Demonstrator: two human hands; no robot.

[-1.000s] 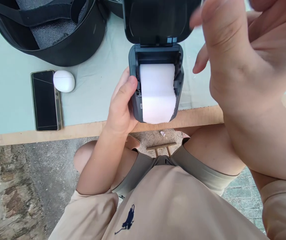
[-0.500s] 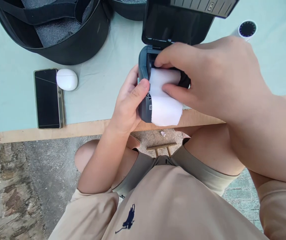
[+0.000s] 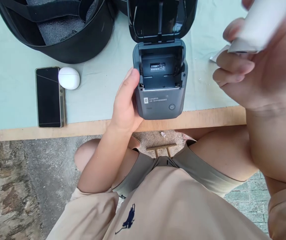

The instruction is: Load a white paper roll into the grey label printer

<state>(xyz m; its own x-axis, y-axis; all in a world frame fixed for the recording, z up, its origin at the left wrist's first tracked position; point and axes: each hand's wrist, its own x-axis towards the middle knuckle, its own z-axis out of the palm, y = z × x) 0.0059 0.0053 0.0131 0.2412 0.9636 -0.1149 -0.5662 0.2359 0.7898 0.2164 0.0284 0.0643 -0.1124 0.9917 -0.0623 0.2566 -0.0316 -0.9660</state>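
Observation:
My left hand (image 3: 126,101) grips the left side of a dark grey portable label printer (image 3: 159,103), thumb along its edge. The printer's black lid (image 3: 161,20) stands raised, and its paper bay shows a small printed sticker inside with no roll in it. A power button and white lettering mark the front face. Off to the right, my right hand (image 3: 265,76) is palm up with its fingers curled around a white paper roll (image 3: 262,26), blurred by motion. A loose paper end sticks out beside those fingers.
A black zip case (image 3: 83,46) with grey foam lies open at the upper left. Below it are a phone (image 3: 48,98) and a white oval earbud case (image 3: 69,78). The table's wooden front edge (image 3: 212,116) runs just above my knees.
The paper roll has come out of the printer in my right hand, which moved up and right and turned over. The printer now faces me more squarely, still in my left hand.

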